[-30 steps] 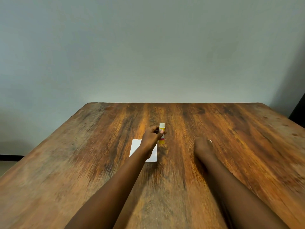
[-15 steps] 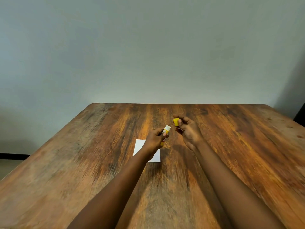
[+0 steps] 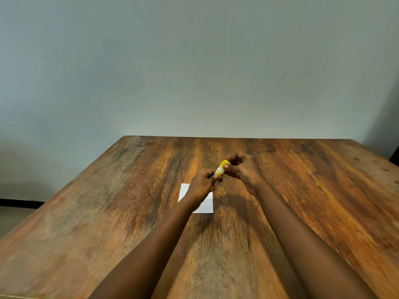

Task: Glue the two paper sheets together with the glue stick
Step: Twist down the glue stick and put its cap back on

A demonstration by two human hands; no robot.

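A small yellow and white glue stick [image 3: 220, 170] is held tilted above the table between both hands. My left hand [image 3: 199, 187] grips its lower body. My right hand [image 3: 245, 169] pinches the yellow cap [image 3: 225, 162], which sits at the stick's upper end. A white paper sheet [image 3: 206, 205] lies flat on the wooden table [image 3: 108, 212], just under and behind my left wrist, which hides part of it. I cannot tell whether it is one sheet or two stacked.
The table runs to a far edge against a plain grey wall [image 3: 194, 72]. A dark object [image 3: 395, 152] stands at the far right edge of the view. Bare wood surrounds the paper on all sides.
My right hand rose from the table with the yellow cap and moved left to meet the stick. The cap, apart from the stick half a second ago, now sits on its white end.
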